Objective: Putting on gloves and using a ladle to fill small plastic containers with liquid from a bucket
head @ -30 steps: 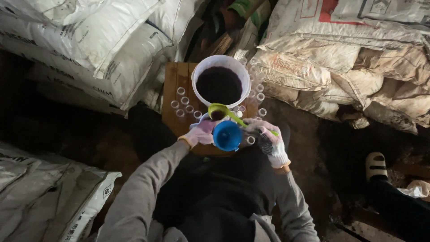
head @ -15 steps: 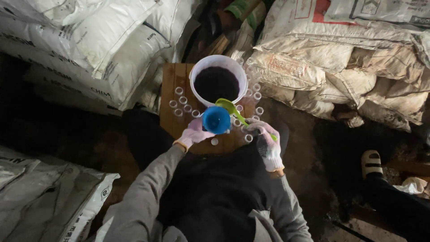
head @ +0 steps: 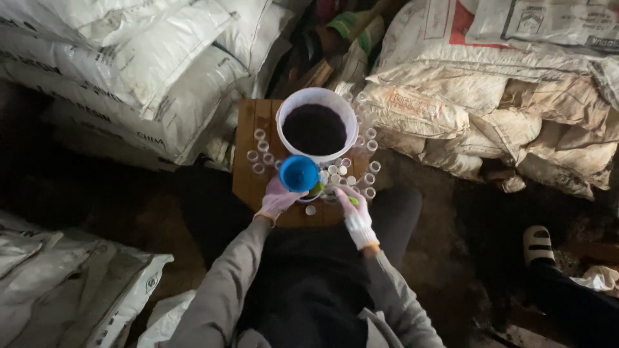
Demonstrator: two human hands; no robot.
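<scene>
A white bucket [head: 349,120] of dark material stands on a small wooden board [head: 248,135]. Several small clear vials [head: 260,135] stand around it on the board. My left hand [head: 278,198], in a light glove, holds a blue funnel [head: 299,173] just in front of the bucket. My right hand [head: 351,209], gloved in white, grips a green scoop [head: 354,200] whose bowl is mostly hidden under the funnel. A small white cap [head: 311,210] lies on the board between my hands.
Big white and dirty sacks [head: 148,58] are stacked left, right [head: 516,84] and behind the board. Another sack [head: 71,283] lies at lower left. Another person's foot in a white sandal [head: 536,243] is at the right on the dark floor.
My left hand carried the blue funnel away from me, toward the bucket. My right hand turned and lowered the green scoop, which now sits low beside the funnel instead of raised at the bucket rim.
</scene>
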